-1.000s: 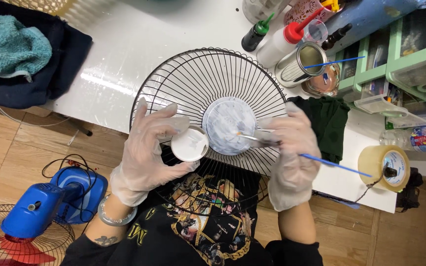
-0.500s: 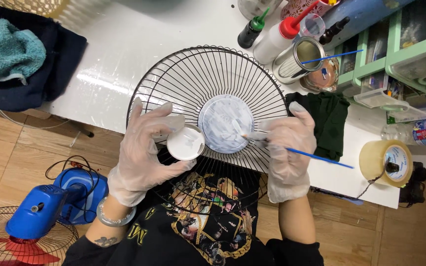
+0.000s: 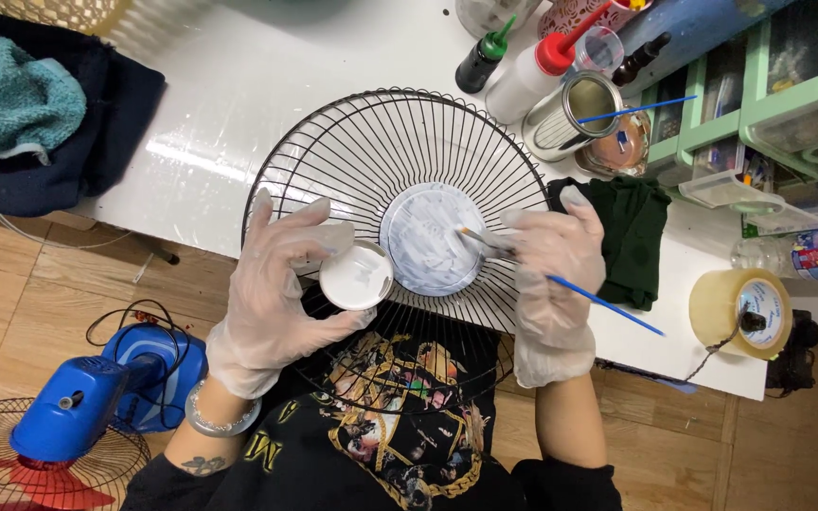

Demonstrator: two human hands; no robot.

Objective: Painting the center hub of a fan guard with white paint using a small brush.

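Note:
A black wire fan guard (image 3: 352, 151) lies over the white table's front edge, with a round centre disc (image 3: 428, 241) smeared in white paint. My gloved left hand (image 3: 276, 293) holds a small round lid of white paint (image 3: 357, 275) beside the disc. In my gloved right hand (image 3: 551, 274) is a thin blue-handled brush (image 3: 608, 305), its tip resting on the disc's right part.
Squeeze bottles (image 3: 532, 71), a metal tin (image 3: 570, 114) and green drawers (image 3: 778, 104) crowd the back right. A dark green cloth (image 3: 636, 232) and a tape roll (image 3: 740, 312) lie right. Dark and teal cloths (image 3: 21, 104) lie left. A blue fan motor (image 3: 87, 397) stands on the floor.
The brush tip has moved up and left across the disc, from its lower right edge toward the middle. My left hand and the paint lid have stayed put.

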